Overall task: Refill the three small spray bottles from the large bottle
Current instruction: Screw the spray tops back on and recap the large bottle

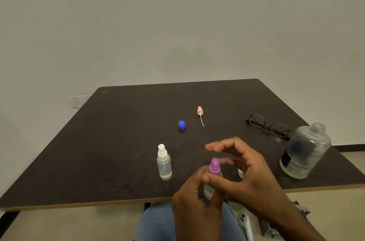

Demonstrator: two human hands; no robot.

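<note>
Looks like the purple-capped small clear plastic spray bottle [214, 176] is getting recapped at the table's near edge: left hand [194, 207] grips its body, right hand [242, 169] hovers loose-fingered. Next, probably the peach pump [200, 111].

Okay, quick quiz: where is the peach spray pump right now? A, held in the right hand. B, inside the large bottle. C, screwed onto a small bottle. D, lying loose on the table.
D: the peach pump lies on the table with its dip tube bare, beyond the blue cap, apart from both hands.
</note>
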